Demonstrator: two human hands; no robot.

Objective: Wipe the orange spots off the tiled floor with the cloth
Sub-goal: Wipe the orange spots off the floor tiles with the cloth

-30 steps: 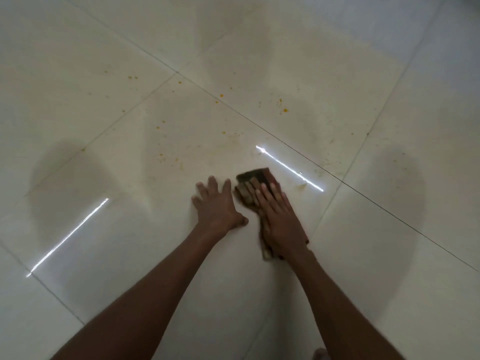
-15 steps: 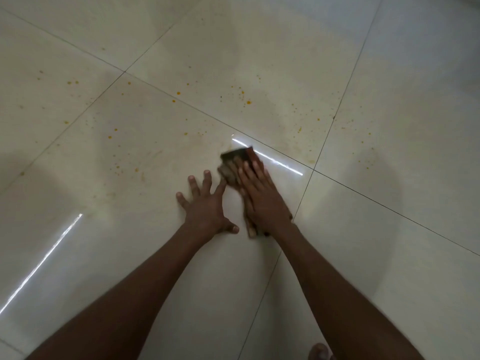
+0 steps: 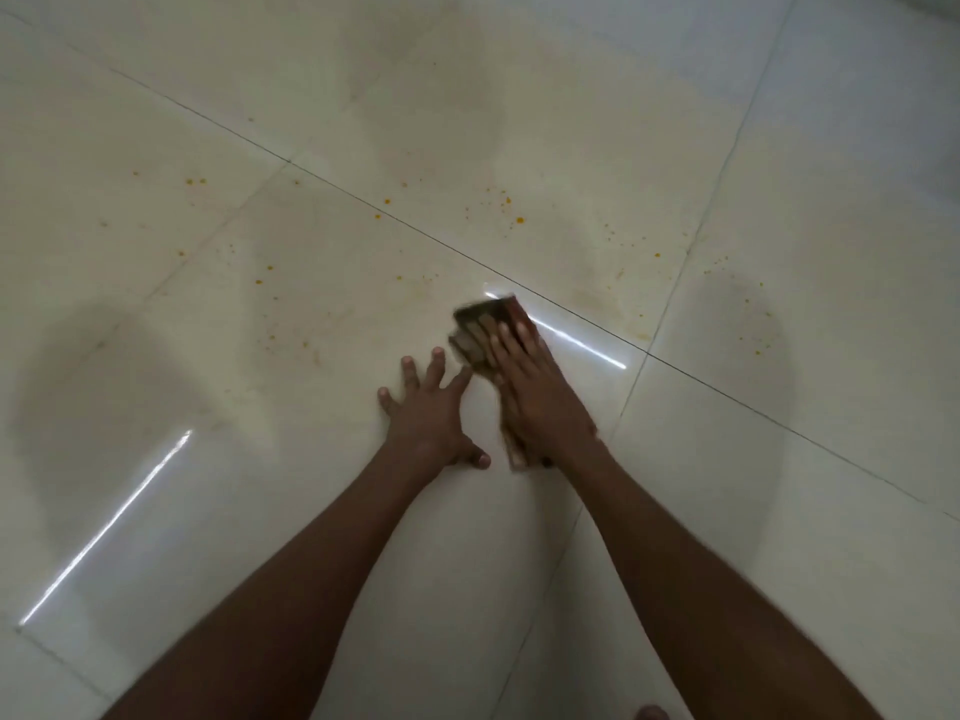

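My right hand (image 3: 540,397) lies flat on a dark brown folded cloth (image 3: 475,327) and presses it onto the cream tiled floor (image 3: 519,511); the cloth's far end sticks out past my fingertips, and a strip shows below my wrist. My left hand (image 3: 428,413) rests palm down on the tile just left of the cloth, fingers spread, holding nothing. Orange spots (image 3: 511,210) dot the tiles beyond the cloth. More orange specks lie at the left (image 3: 195,181), in the middle (image 3: 270,332) and at the right (image 3: 758,348).
Dark grout lines (image 3: 727,389) cross the glossy tiles diagonally. Bright streaks of reflected light lie at the lower left (image 3: 109,527) and beside the cloth (image 3: 582,345). A toe (image 3: 652,713) shows at the bottom edge.
The cloth under my right hand has slid a little forward and back over the same tile. My left hand stays planted with its fingers spread wider. The camera has shifted.
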